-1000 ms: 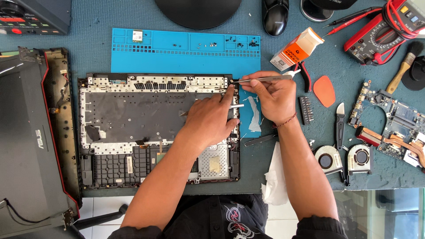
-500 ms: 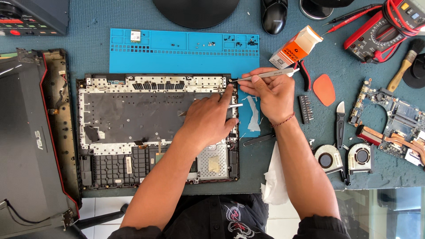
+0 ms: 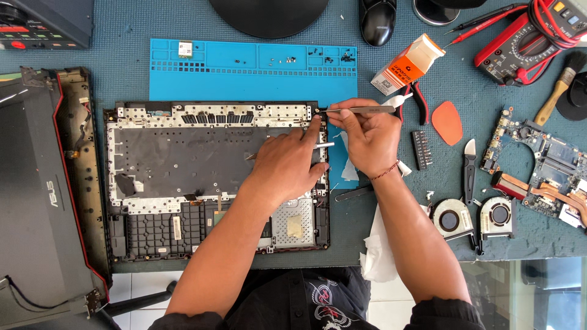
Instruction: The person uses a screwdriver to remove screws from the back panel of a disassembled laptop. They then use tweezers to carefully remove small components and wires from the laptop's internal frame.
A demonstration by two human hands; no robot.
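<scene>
The right hand (image 3: 373, 137) pinches metal tweezers (image 3: 358, 110) whose tips sit at the far right corner of the opened laptop base (image 3: 183, 159) on the bench (image 3: 122, 43), while the left hand (image 3: 290, 165), fingers curled around a thin tool, its forefinger extended, presses beside that corner.

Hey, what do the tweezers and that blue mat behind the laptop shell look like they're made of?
The tweezers in the right hand look like bare steel: thin, silvery, brushed sheen. The blue mat looks like matte silicone or rubber, with moulded compartments holding small screws, though plastic is possible.

Tweezer tips (image 3: 323, 111) (too small) behind fingertip
</scene>
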